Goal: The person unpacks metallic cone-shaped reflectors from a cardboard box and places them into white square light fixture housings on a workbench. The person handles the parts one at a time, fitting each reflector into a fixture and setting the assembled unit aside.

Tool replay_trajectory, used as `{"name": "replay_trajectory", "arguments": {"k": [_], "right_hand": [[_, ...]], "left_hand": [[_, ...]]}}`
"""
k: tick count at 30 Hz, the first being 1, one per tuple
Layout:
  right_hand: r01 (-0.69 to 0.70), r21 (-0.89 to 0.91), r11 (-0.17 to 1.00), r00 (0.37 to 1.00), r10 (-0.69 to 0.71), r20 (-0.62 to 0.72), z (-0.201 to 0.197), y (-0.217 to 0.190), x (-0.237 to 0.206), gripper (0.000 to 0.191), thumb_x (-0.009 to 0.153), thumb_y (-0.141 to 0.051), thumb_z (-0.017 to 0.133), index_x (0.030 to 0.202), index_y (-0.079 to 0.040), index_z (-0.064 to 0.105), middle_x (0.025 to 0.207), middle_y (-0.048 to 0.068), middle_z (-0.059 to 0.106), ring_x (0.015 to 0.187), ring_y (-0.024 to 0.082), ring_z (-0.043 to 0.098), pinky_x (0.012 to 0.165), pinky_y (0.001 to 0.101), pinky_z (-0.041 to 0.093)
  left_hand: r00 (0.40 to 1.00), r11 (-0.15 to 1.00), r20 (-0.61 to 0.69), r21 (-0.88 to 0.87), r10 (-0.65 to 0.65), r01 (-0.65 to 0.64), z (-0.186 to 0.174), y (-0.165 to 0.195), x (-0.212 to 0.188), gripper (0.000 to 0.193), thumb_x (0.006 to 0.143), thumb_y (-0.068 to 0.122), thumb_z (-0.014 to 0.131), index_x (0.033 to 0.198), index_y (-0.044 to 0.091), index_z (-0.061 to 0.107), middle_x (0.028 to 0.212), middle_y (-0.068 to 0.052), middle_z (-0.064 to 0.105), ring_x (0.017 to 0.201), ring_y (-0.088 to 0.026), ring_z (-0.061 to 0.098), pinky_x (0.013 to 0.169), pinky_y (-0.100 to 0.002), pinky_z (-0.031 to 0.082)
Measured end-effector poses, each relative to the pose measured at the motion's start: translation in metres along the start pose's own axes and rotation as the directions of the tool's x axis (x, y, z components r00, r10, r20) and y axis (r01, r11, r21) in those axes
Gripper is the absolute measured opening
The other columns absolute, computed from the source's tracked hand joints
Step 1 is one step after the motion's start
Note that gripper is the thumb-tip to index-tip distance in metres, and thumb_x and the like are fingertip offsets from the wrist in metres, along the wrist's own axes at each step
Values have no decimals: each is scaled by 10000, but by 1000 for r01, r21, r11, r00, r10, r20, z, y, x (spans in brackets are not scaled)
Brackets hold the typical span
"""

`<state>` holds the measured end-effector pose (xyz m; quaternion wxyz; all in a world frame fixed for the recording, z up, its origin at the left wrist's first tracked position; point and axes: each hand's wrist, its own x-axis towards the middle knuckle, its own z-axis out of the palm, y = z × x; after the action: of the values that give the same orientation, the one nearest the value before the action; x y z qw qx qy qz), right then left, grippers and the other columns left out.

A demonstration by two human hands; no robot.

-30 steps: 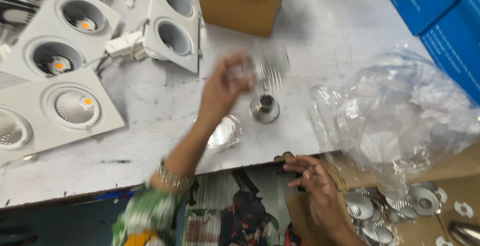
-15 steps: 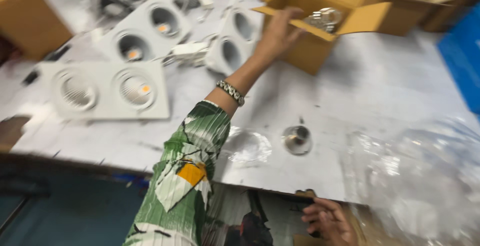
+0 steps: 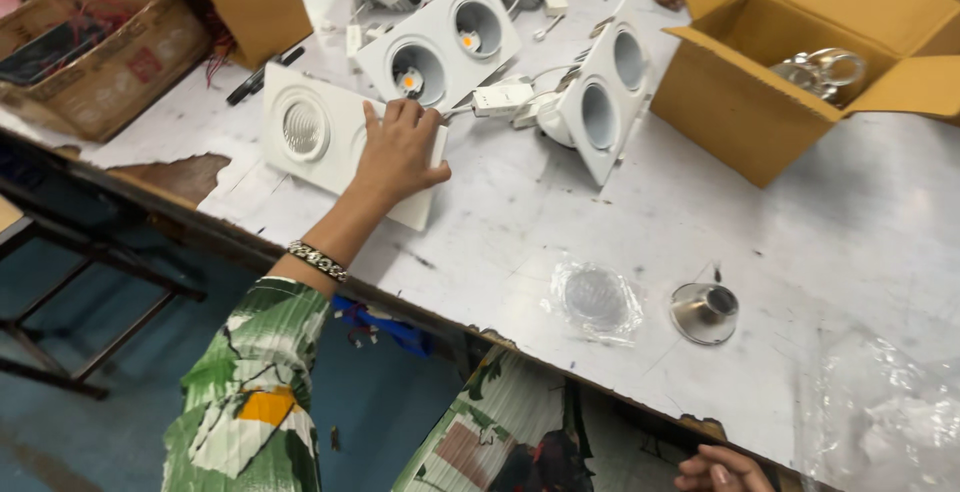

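One white twin downlight panel point(image 3: 320, 142) lies on the counter point(image 3: 520, 222) under the left hand point(image 3: 398, 152), whose grip rests flat, fingers apart; half a second ago that hand reached into the cardboard box point(image 3: 790, 82) at two o'clock

Left hand point(image 3: 400, 152) flat on nearest twin downlight housing point(image 3: 320, 142) at table point(image 3: 800, 212) left edge; two more housings point(image 3: 440, 37) point(image 3: 600, 92) behind and right. Open carton point(image 3: 770, 102) far right. Bagged lens point(image 3: 597, 299) left of metal reflector point(image 3: 705, 312), near front edge.
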<state>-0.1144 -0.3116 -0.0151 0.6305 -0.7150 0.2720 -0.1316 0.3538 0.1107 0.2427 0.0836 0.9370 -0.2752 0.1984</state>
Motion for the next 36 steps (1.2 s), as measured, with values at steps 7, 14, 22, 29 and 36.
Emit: {"name": "replay_trajectory", "arguments": {"k": [7,14,22,29,36], "right_hand": [[-64,-46,997,998,63,-17,-18,4,-1,327,1037,-179,470,1238,66,554,986,278,716,842,368,768,729,517,665],[-51,57,997,998,49,44,-11,4,-14,291,1026,-109,479,1227,64,600,1015,271,730,890,359,759,683,480,639],[-103,36,994,994,101,52,3,-38,-31,283,995,-105,521,1188,61,643,990,248,748,900,339,765,705,468,642],[-91,48,995,993,87,78,29,-90,-58,292,969,-124,573,1187,30,691,980,195,782,887,274,754,758,395,598],[-84,134,987,993,73,88,56,-143,-90,261,958,-152,617,1143,8,707,966,149,782,875,208,732,799,342,586]], "left_hand": [[996,998,-72,-32,52,-54,-15,-81,-40,451,818,284,771,1192,88,611,1490,-135,490,1491,-360,374,1093,-557,466],[986,996,-153,47,-65,73,-54,-140,-90,568,885,127,709,1426,203,553,1638,-92,374,1472,-358,390,1065,-480,501],[872,903,-237,-88,-429,421,-45,-197,-129,584,1008,-75,514,1500,240,527,1660,-92,461,1365,-360,558,1047,-496,507],[695,880,-603,-29,-393,473,-6,-188,-122,607,980,-1,566,1576,92,496,1657,-258,281,1571,-442,232,1260,-605,221],[898,913,-382,-405,-218,49,22,-31,-94,408,1049,234,758,1402,104,601,1527,-179,341,1477,-366,293,1212,-594,278]]}}
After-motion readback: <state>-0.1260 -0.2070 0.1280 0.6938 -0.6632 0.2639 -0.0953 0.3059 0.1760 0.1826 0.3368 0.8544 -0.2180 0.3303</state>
